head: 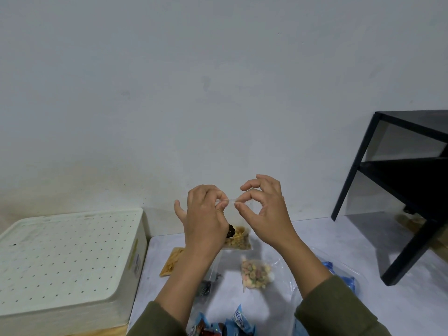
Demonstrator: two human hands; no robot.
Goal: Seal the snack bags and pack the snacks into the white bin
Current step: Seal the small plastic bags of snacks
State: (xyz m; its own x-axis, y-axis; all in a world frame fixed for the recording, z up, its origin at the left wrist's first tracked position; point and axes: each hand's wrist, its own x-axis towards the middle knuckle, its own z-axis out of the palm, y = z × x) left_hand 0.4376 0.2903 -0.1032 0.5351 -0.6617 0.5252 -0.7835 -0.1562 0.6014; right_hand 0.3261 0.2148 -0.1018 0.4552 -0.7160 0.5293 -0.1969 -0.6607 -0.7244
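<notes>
two hands, left hand (203, 214) and right hand (264, 209), each grip pinching the top strip of a clear snack bag (238, 236) held above the tabletop (327, 238); blue wrappers (238, 321) below, writing unreadable.

Black metal shelf (402, 190) standing at the right edge of the frame, pale wall (194, 81) filling the upper half

Both hands (232, 214) pinch raised snack bag (238, 236) top.
</notes>
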